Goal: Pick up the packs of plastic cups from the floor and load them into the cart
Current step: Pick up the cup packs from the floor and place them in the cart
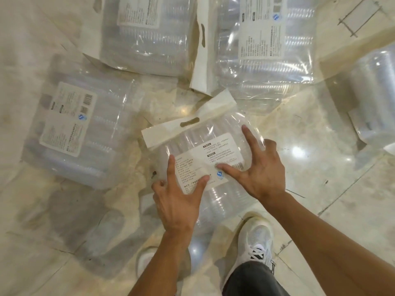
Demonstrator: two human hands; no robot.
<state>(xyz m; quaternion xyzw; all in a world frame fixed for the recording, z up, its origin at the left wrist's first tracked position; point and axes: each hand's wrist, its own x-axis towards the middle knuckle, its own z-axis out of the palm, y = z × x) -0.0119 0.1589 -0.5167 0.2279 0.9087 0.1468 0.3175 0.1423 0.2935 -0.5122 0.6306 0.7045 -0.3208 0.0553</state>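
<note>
From my remote seat the head view was bright and evenly lit, apparently from overhead. The glossy floor [299, 150] threw back several small white hotspots, one near the shoe [257, 242] and others to the right. Glare streaked the clear wrap of the nearest pack [205, 150], washing out parts of its label. Soft grey shadows lay beside the left pack [70, 129]. The edges bowed with wide-angle distortion, and the corners, especially top left, looked smeared and soft.

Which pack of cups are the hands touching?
The centre pack, nearest the shoes; the left hand and right hand rest on it.
</note>
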